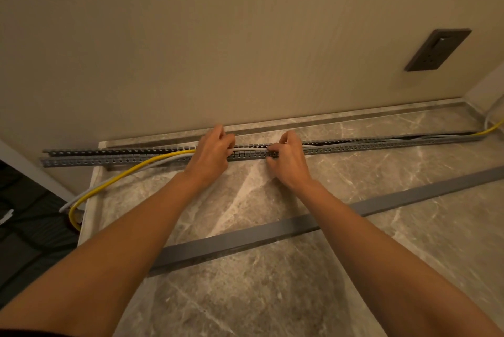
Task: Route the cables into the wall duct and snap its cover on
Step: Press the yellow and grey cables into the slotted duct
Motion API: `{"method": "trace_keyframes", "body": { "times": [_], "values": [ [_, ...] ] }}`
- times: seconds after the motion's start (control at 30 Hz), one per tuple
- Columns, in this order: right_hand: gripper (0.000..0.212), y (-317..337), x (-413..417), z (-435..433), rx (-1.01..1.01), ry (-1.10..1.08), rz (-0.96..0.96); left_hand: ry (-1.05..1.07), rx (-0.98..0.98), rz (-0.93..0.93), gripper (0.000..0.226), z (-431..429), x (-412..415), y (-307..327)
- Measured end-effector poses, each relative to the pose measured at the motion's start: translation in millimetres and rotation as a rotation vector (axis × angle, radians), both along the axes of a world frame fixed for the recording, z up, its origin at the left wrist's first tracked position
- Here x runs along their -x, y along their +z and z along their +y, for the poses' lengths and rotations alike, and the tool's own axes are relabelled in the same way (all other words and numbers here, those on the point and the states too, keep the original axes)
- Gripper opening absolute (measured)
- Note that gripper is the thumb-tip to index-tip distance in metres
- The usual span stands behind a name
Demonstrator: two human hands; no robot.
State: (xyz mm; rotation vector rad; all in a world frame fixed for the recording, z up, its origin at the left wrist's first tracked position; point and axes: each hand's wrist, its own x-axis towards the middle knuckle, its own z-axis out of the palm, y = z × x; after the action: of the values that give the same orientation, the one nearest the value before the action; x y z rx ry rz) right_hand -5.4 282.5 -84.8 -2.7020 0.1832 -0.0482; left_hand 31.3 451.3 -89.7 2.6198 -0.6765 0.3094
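Observation:
A long grey slotted duct (381,143) lies open along the foot of the wall on a marble surface. A yellow cable (117,177) and a white cable (161,161) enter it from the left and run inside toward the right end. My left hand (211,156) and my right hand (287,158) rest on the duct's middle, fingers curled over its slotted walls and the cables there. What the fingertips pinch is hidden. The duct's flat grey cover (272,231) lies loose on the marble, nearer me, slanting up to the right.
A dark wall socket plate (436,54) sits on the beige wall at upper right. The marble surface (272,295) ends at a left edge, with dark flooring (24,222) below. The yellow cable leaves the duct at far right (491,129).

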Motion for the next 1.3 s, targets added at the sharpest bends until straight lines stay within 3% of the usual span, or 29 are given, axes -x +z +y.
{"method": "trace_keyframes", "body": {
  "times": [0.23,0.43,0.73,0.87,1.03,1.17,1.3],
  "values": [
    [0.034,6,0,2,0.008,-0.005,0.062,-0.166,-0.273,-0.165,0.033,6,10,5],
    [0.033,-1,3,11,0.133,-0.021,0.055,-0.117,-0.422,-0.18,0.033,3,16,0],
    [0.033,12,7,17,0.187,-0.01,0.088,0.064,-0.288,0.193,0.035,-3,16,13],
    [0.033,13,8,30,0.213,0.116,-0.007,0.107,-0.108,0.356,0.035,2,9,27],
    [0.032,12,2,41,0.151,0.155,-0.048,0.267,0.058,0.258,0.033,15,19,41],
    [0.031,18,5,49,0.102,0.166,-0.071,0.433,-0.128,0.087,0.023,38,30,51],
    [0.037,20,8,75,0.047,0.223,-0.063,0.453,-0.361,0.168,0.04,70,34,45]
  ]
}}
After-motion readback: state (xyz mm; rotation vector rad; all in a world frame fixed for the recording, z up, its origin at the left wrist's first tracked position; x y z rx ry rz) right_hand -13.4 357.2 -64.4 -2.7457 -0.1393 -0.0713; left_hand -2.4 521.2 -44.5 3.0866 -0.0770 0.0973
